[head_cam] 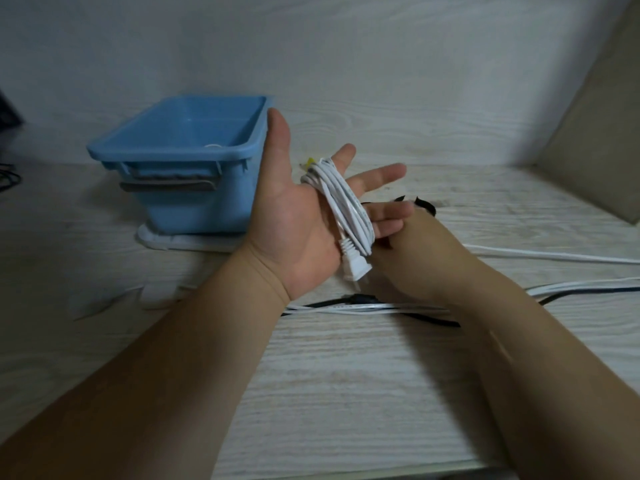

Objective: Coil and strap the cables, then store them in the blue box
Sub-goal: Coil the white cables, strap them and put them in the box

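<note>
My left hand [294, 216] is held palm up over the table, fingers spread, with a white cable coil [341, 202] wound several times around its fingers. The cable's white plug [355, 268] hangs at the heel of the palm. My right hand [420, 258] lies just behind and under the left fingers, touching the coil's lower end; a black strap [424, 204] sticks out above it. The blue box [187, 161] stands open right behind the left hand, with something small and white inside.
Loose white cables [554, 256] and a black cable [433, 320] run across the wooden table below and right of my hands. The box sits on a white lid [183, 242]. A beige cushion [595, 140] leans at the right. Dark cords lie at the far left edge.
</note>
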